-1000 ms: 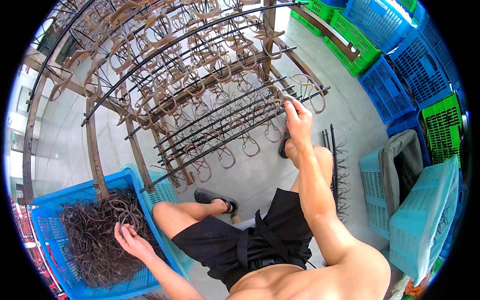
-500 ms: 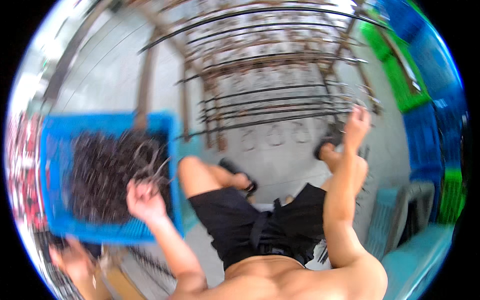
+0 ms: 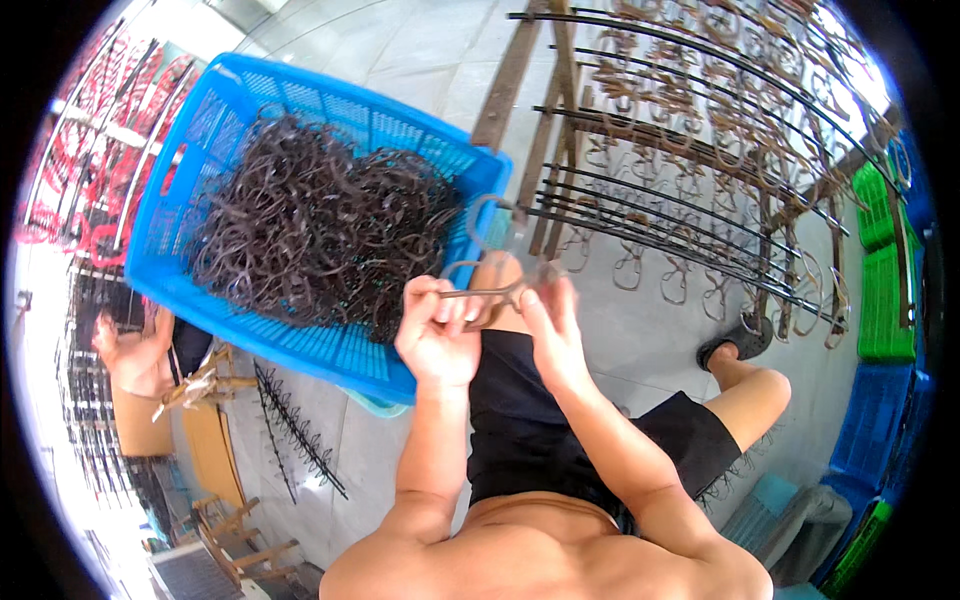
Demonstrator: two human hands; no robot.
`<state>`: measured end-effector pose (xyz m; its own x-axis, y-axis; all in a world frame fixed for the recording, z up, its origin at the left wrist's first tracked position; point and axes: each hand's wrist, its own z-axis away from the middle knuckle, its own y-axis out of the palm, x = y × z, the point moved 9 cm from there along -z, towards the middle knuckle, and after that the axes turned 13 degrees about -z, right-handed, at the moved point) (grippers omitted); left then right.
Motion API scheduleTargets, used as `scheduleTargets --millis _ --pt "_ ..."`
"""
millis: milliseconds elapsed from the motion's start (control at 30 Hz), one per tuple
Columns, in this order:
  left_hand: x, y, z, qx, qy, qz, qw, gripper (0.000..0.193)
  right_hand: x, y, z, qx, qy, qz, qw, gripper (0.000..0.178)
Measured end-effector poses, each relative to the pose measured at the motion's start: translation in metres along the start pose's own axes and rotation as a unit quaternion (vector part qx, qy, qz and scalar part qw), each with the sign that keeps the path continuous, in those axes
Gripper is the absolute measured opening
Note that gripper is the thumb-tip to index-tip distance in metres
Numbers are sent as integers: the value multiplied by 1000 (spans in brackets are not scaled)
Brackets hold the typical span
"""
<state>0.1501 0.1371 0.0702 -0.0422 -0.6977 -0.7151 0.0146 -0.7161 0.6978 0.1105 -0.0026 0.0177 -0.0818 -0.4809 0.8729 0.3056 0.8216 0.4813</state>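
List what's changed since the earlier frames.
View has swung left. The right hand has come away from the rack, leftward, to beside the left hand. The left hand has moved right, off the dark pile in the blue crate; it now holds a thin looped piece. The right hand's grip is too blurred to tell. Unchanged: the crate holds the pile, with the rack next to it.

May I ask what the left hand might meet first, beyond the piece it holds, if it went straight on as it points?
Beyond the brown looped piece, the left hand would probably meet the dark pile in the blue basket, or its rim if the hand sits low; depth is unclear.
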Motion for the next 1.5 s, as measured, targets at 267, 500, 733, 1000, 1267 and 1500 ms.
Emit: scheduleTargets --millis 267,500,733,1000,1267,1500 --pt "4 -28 20 -48 -35 -63 996 10 40 16 21 224 -153 257 928 19" --pt "1 65 17 53 334 -647 683 19 93 -234 -3 -126 -261 -93 953 14" --pt "83 63 -49 -14 244 -860 448 41 156 -317 14 -398 -343 11 851 13" --pt "117 56 -52 7 306 -830 466 28 141 -338 14 -409 -289 -40 865 15" --pt "121 49 -69 34 282 -818 500 20 128 -334 4 -387 -221 -136 885 15" --pt "125 64 -66 61 285 -784 548 17 133 -334 1 -396 -219 -130 882 13"
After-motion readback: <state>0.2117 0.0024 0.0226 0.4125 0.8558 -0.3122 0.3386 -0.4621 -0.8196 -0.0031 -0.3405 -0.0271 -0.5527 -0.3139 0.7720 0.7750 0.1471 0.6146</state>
